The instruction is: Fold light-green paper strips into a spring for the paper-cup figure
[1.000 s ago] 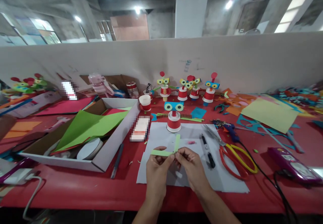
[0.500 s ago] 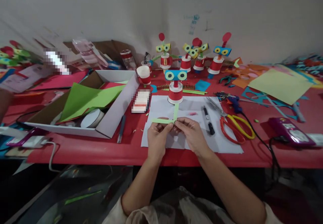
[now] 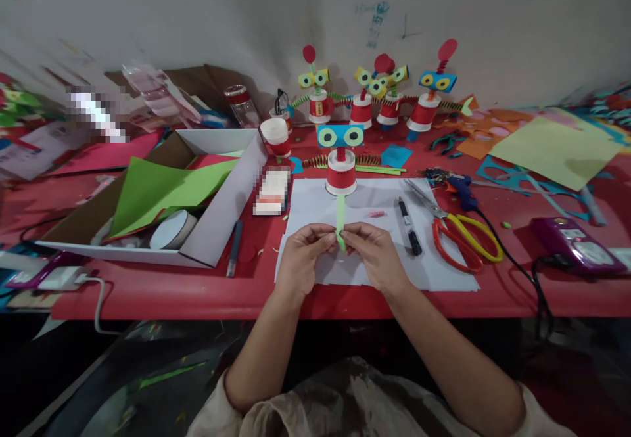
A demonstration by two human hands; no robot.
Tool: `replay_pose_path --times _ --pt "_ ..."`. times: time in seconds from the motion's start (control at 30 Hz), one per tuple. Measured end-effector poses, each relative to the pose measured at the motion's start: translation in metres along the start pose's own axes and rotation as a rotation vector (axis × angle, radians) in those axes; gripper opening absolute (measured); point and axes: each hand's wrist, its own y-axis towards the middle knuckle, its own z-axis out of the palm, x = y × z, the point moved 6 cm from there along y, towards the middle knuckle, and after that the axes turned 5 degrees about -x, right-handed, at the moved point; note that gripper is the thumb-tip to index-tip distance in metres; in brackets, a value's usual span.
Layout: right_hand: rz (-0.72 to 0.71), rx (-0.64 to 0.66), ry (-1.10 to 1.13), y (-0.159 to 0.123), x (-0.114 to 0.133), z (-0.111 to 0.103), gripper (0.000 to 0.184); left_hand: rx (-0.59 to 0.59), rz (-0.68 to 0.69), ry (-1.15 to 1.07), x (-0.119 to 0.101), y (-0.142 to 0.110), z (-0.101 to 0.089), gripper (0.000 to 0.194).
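Note:
Between my two hands is a light green paper strip, one end pointing up towards the cup figure and the other bent down at my fingertips. My left hand pinches it from the left, thumb and index finger together. From the right, my right hand pinches the same spot. Just beyond stands a paper-cup robot figure with a blue eye tube and coiled paper arms. White paper sheets lie under my hands. A short pink paper coil and a black pen lie to the right.
Scissors with red and yellow handles, a blue glue gun and a purple power box are on the right. At left stands a white box of coloured paper, beside a grey cutter. More cup figures line the wall.
The strip's end that stuck out to the left has been folded over and now hangs at my fingertips. Both hands stay close together. The view has shifted slightly.

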Motion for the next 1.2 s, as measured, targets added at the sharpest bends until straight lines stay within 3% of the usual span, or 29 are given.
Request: replay_pose_path --times 0.2,0.33,0.43,0.57,0.73,0.9,1.2 --pt "-0.019 -0.050 -0.071 0.001 -0.003 -0.004 0.015 0.023 0.054 0.104 -0.004 0.004 -0.001 0.020" --pt "-0.086 -0.004 -0.152 -0.002 0.000 -0.001 0.013 -0.010 0.063 0.093 -0.002 0.006 -0.006 0.026" --pt "-0.105 0.042 -0.103 -0.002 0.000 0.003 0.020 -0.031 0.126 0.060 -0.002 0.005 -0.007 0.027" --pt "-0.081 -0.031 -0.062 0.001 -0.005 -0.001 0.019 -0.025 0.176 0.024 -0.002 0.002 -0.002 0.029" --pt "-0.139 -0.034 -0.171 0.001 -0.004 -0.003 0.017 0.079 0.145 0.070 -0.002 0.001 0.005 0.018" --pt "-0.215 -0.103 -0.295 -0.006 0.006 -0.006 0.020 0.029 0.217 0.147 -0.006 0.002 0.003 0.010" --pt "-0.264 -0.151 -0.378 -0.007 0.011 -0.006 0.015 -0.008 0.102 0.018 0.002 0.000 0.005 0.015"
